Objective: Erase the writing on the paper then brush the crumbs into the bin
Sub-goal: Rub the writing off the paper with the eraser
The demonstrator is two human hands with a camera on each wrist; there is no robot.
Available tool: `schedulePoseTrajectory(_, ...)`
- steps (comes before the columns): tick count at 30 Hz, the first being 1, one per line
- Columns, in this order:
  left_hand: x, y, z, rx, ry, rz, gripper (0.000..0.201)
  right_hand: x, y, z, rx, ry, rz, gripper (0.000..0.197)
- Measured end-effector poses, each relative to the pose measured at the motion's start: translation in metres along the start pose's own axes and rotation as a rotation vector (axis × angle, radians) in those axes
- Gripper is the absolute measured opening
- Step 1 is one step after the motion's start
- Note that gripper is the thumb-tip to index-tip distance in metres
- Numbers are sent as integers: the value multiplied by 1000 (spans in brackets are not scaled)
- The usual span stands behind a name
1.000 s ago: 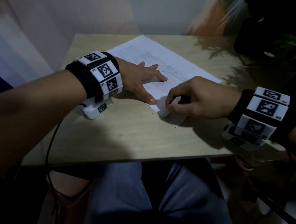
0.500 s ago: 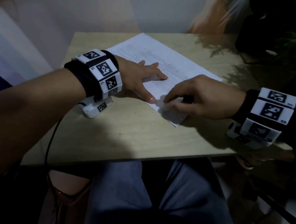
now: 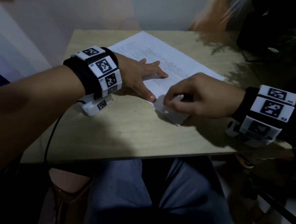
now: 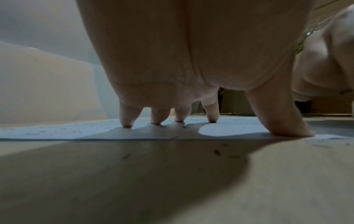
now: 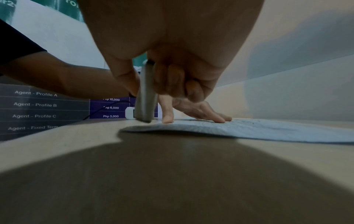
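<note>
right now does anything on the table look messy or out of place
Only small things. Dark crumbs lie scattered on the table beside the paper. The paper's near edge bulges up slightly beside the eraser in the right hand. No bin shows.

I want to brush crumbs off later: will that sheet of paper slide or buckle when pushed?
Probably both. The paper looks thin and floppy, its near edge bowing off the table. The left hand presses it flat, which suggests it would slide.
</note>
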State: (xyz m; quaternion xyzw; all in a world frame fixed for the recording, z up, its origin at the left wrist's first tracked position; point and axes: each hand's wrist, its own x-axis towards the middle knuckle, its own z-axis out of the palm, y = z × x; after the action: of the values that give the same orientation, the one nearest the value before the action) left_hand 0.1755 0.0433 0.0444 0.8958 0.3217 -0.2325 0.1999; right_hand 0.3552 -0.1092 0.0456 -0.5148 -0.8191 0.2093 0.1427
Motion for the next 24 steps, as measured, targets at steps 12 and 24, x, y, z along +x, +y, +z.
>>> schedulePoseTrajectory(12, -1, -2, 0, -16, 1, 9, 96, -18, -3, -1, -142, -153, -30, 27)
schedulePoseTrajectory(24, 6, -6, 2, -15, -27, 28, 106, 23, -9, 0, -253, -93, -2, 42)
